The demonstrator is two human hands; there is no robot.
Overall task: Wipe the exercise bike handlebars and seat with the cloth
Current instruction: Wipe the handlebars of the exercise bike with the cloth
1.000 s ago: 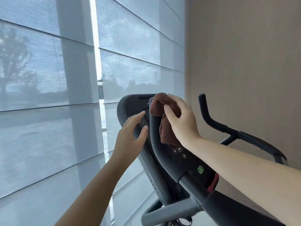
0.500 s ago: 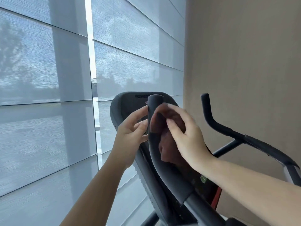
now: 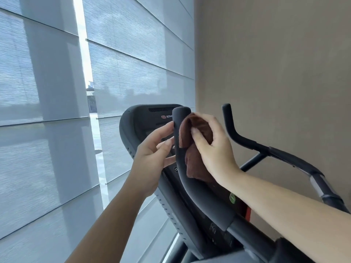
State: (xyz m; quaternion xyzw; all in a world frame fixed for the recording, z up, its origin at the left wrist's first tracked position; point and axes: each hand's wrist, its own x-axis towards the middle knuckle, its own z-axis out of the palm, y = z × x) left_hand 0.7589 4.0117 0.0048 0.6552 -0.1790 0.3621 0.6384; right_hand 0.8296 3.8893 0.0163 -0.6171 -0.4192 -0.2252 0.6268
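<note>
A gym corner: exercise bike console (image 3: 152,118), handlebars (image 3: 197,186), shaded window wall (image 3: 47,92).

Right hand (image 3: 214,149) presses brown cloth (image 3: 195,147) against left handlebar (image 3: 182,141); left hand (image 3: 153,154) touches bar's other side.

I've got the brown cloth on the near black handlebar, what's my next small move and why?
Probably slide the brown cloth down the near black handlebar grip: the right hand holds it near the tip, the curve below is bare, the left hand touches the other side.

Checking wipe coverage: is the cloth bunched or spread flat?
Bunched: the cloth hangs crumpled in the right hand against the near handlebar.
</note>
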